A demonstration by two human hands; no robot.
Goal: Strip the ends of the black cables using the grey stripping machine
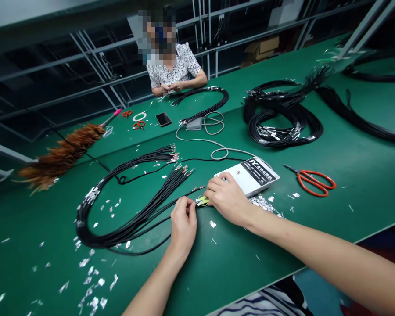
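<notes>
My left hand (184, 221) is closed in a pinch on the end of a black cable (144, 253), whose tip points toward my right hand. My right hand (228, 197) is closed around a small yellow-green tool (202, 201), mostly hidden by the fingers, so its exact kind is unclear. The tool's front meets the cable tip between my hands. Just behind my right hand lies a white machine box (258, 177) with a black printed label. A curved bundle of black cables (118, 239) with stripped, coppery ends spreads to the left.
Orange-handled scissors (316, 182) lie to the right. Coiled black cables (283, 123) sit further back. Foil scraps (94, 303) litter the green table (230, 263). A phone (163, 119), a feather duster (66, 147) and a grey cord (197, 140) lie beyond. A co-worker (174, 70) sits opposite.
</notes>
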